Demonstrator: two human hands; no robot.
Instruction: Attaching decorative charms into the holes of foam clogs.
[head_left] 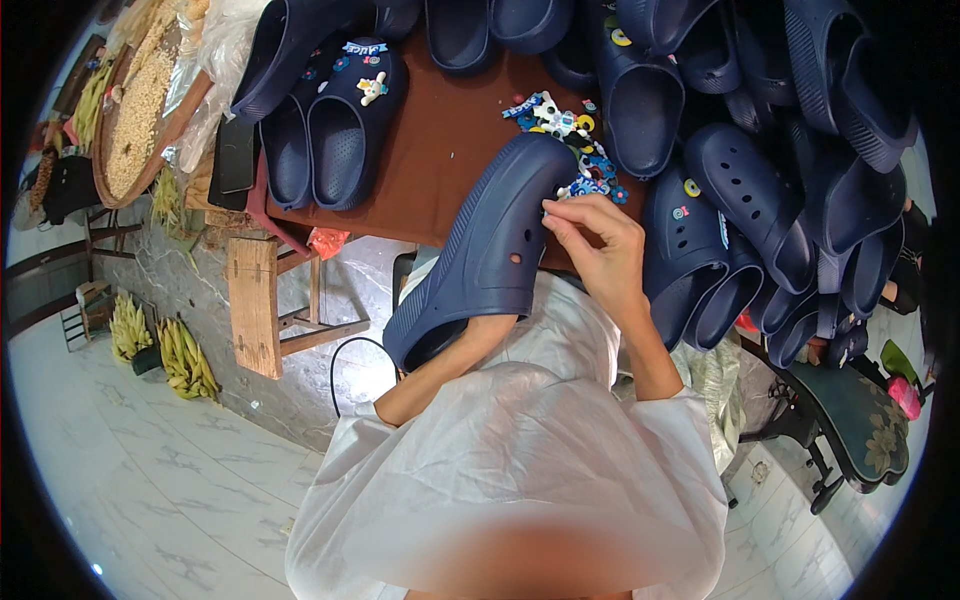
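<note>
A navy foam clog (pixel 490 235) is held up at an angle over my lap, its toe toward the table. My left hand (pixel 492 328) reaches into it through the foot opening and bears it from inside. The fingers are hidden, though a bit of skin shows through one side hole. At the clog's upper right side my right hand (pixel 600 235) is closed in a pinch, thumb and forefinger together by the holes. Whatever lies between those fingertips is too small to make out. Just beyond is a pile of small colourful shoe charms (pixel 585 150) on the brown tabletop (pixel 440 110).
Two navy clogs (pixel 345 140), one with charms, stand at the table's left. Many more clogs (pixel 745 190) crowd the right and far side. A wooden stool (pixel 255 305) is at the left, a tray of pale kernels (pixel 140 130) beyond it, a dark cushioned chair (pixel 850 420) at right.
</note>
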